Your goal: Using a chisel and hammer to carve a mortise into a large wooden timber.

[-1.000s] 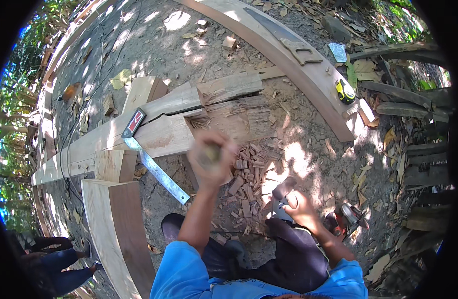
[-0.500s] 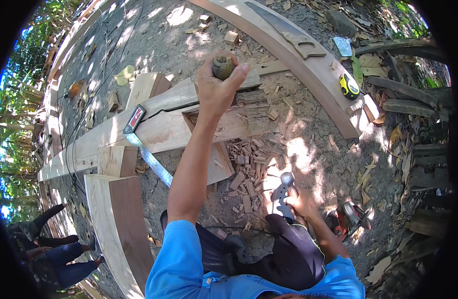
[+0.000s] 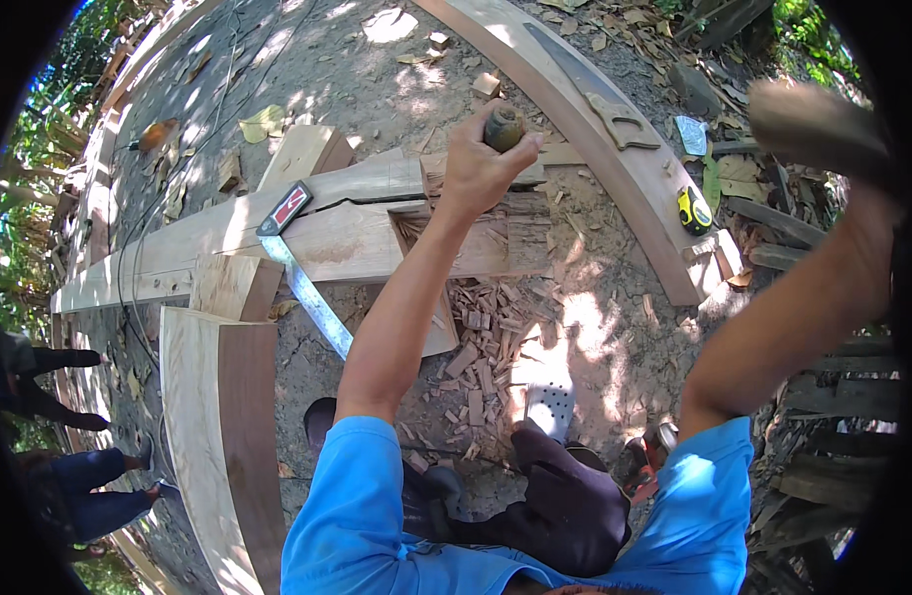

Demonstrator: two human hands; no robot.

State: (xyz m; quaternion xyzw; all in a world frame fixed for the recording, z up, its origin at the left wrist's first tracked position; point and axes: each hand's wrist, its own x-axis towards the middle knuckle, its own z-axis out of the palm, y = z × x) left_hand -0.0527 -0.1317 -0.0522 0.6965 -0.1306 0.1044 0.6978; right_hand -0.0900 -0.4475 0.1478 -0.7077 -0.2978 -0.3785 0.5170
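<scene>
My left hand point(image 3: 481, 164) grips an upright round handle point(image 3: 505, 129), apparently a chisel's, over the notched end of a cracked beam point(image 3: 139, 253); its blade is hidden. My right hand point(image 3: 867, 203), blurred and partly dark at the right rim, is raised, gripping a blurred brown mallet-like tool point(image 3: 813, 124). A metal square point(image 3: 302, 293) with a red-marked stock lies across that beam, left of my arm. Wood chips point(image 3: 481, 337) are piled below the notch, beside my perforated shoe point(image 3: 550, 407).
A curved plank point(image 3: 664, 263) carries a handsaw point(image 3: 620, 129) and yellow tape measure point(image 3: 694, 211). A thick timber point(image 3: 248, 426) stands left of me. A red power tool point(image 3: 641, 471) lies right; cables point(image 3: 124, 297) run left. Other people's legs point(image 3: 99, 496) show at left; branches point(image 3: 823, 466) at right.
My left hand has moved up and right with the handle, over the beam's end. My right hand has swung from low by my shoe up to the right rim with the tool.
</scene>
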